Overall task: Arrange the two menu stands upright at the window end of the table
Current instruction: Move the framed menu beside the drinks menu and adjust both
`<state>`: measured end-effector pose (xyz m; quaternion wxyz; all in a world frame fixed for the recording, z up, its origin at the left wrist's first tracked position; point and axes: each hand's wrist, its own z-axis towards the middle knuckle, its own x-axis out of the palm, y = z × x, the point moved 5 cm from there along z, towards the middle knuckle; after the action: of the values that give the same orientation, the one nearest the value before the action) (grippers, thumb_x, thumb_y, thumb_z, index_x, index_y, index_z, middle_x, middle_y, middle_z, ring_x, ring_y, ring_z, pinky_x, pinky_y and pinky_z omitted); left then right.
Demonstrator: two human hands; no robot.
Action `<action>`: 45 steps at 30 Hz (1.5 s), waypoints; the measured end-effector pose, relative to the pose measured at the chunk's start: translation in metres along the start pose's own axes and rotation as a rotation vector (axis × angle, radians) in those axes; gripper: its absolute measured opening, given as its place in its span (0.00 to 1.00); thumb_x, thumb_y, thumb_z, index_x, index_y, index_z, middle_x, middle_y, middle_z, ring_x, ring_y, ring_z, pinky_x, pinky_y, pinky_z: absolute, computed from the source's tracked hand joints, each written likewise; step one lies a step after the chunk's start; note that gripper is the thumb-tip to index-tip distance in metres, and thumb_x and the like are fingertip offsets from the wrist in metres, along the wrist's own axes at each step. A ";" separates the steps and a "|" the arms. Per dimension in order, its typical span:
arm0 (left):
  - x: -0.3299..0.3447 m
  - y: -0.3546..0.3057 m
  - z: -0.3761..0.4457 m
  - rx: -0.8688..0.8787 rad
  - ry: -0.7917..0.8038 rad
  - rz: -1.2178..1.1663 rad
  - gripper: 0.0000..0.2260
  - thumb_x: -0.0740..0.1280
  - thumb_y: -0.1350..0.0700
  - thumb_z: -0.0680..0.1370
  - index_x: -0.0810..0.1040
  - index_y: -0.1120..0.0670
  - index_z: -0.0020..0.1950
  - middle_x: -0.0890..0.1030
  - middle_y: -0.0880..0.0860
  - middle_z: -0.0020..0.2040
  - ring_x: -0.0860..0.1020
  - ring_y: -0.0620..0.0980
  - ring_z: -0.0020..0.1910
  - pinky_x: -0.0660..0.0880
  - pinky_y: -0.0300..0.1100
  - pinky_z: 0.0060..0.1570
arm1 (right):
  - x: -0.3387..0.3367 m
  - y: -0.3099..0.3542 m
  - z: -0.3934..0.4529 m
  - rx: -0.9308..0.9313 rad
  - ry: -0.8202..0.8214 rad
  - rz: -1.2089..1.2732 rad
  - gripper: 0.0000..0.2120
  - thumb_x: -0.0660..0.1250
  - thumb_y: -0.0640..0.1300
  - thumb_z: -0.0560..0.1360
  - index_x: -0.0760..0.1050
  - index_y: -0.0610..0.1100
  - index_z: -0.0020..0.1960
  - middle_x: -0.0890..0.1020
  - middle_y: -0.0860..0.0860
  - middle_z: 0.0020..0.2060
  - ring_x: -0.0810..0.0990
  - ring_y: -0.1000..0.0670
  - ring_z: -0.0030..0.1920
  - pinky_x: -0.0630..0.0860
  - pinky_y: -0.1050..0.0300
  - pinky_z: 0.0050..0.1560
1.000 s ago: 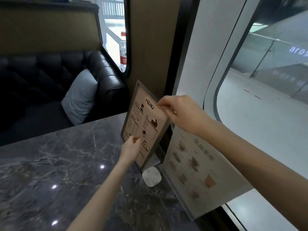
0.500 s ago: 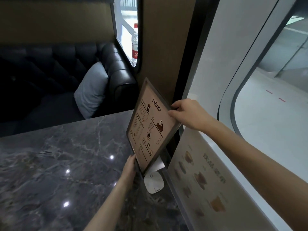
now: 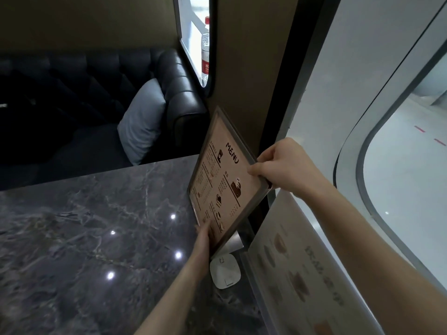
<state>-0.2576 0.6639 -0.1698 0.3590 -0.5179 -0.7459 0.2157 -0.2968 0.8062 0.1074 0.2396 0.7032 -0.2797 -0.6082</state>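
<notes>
A framed brown menu stand headed "MENU" stands tilted at the window end of the dark marble table. My right hand pinches its upper right edge. My left hand holds its lower left corner, fingers on the front face. A second, paler menu stand with drink pictures stands upright along the window, right of the first and nearer to me. My right forearm passes above it.
A small white rounded square device lies on the table below the brown menu. A black tufted sofa with a grey cushion sits beyond the table. A water bottle shows in a small window. Glass wall on the right.
My left hand has slid down from the middle of the menu's face to its lower corner. The brown menu sits lower and nearer the wall. The view has shifted to the right.
</notes>
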 end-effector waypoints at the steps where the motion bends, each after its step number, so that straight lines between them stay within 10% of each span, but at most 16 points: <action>1: 0.001 0.000 -0.001 0.009 0.002 0.000 0.37 0.65 0.35 0.65 0.65 0.49 0.71 0.78 0.53 0.63 0.76 0.53 0.61 0.70 0.53 0.66 | 0.000 -0.001 0.000 -0.004 -0.005 0.005 0.08 0.68 0.42 0.72 0.81 0.37 0.42 0.83 0.47 0.41 0.81 0.54 0.35 0.77 0.67 0.28; 8: 0.006 -0.001 0.002 0.088 0.036 0.080 0.47 0.67 0.27 0.59 0.57 0.41 0.74 0.59 0.49 0.76 0.62 0.50 0.73 0.60 0.54 0.72 | 0.000 -0.003 0.000 -0.021 -0.048 0.014 0.08 0.66 0.42 0.74 0.80 0.37 0.42 0.84 0.46 0.44 0.79 0.54 0.34 0.73 0.68 0.27; 15: 0.009 0.010 0.021 0.043 0.084 0.006 0.44 0.70 0.28 0.57 0.64 0.39 0.70 0.66 0.47 0.73 0.67 0.50 0.71 0.61 0.53 0.72 | -0.009 -0.009 0.002 0.010 -0.062 0.031 0.08 0.66 0.42 0.74 0.79 0.37 0.42 0.84 0.44 0.46 0.78 0.54 0.34 0.73 0.67 0.28; 23: 0.035 -0.002 0.027 0.068 0.061 0.101 0.55 0.65 0.31 0.55 0.49 0.47 0.77 0.51 0.53 0.78 0.55 0.55 0.76 0.56 0.56 0.73 | -0.020 -0.020 0.001 0.042 -0.085 0.015 0.10 0.66 0.42 0.74 0.80 0.35 0.42 0.85 0.43 0.46 0.78 0.54 0.33 0.72 0.67 0.25; 33: 0.046 0.000 0.026 0.095 0.038 0.275 0.40 0.60 0.38 0.72 0.44 0.49 0.77 0.46 0.55 0.78 0.50 0.57 0.76 0.54 0.58 0.73 | -0.029 -0.025 0.001 0.058 -0.101 0.026 0.08 0.66 0.41 0.74 0.78 0.38 0.40 0.84 0.43 0.46 0.76 0.54 0.33 0.74 0.63 0.27; 37: 0.047 0.000 0.024 0.027 0.034 0.291 0.52 0.63 0.29 0.59 0.46 0.47 0.77 0.48 0.55 0.78 0.53 0.58 0.76 0.56 0.58 0.73 | -0.029 -0.025 0.002 0.058 -0.090 0.022 0.08 0.65 0.41 0.74 0.79 0.37 0.40 0.84 0.44 0.46 0.76 0.54 0.33 0.73 0.63 0.26; 45: 0.035 -0.006 0.006 0.042 0.090 0.283 0.26 0.58 0.42 0.77 0.58 0.45 0.74 0.63 0.51 0.74 0.66 0.55 0.69 0.68 0.51 0.67 | -0.031 -0.021 -0.006 0.043 -0.043 0.050 0.08 0.66 0.45 0.74 0.77 0.41 0.39 0.82 0.46 0.41 0.78 0.55 0.34 0.75 0.62 0.30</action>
<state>-0.2727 0.6950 -0.1587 0.3688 -0.6193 -0.6440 0.2564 -0.2920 0.8425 0.1160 0.2337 0.6878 -0.3153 -0.6106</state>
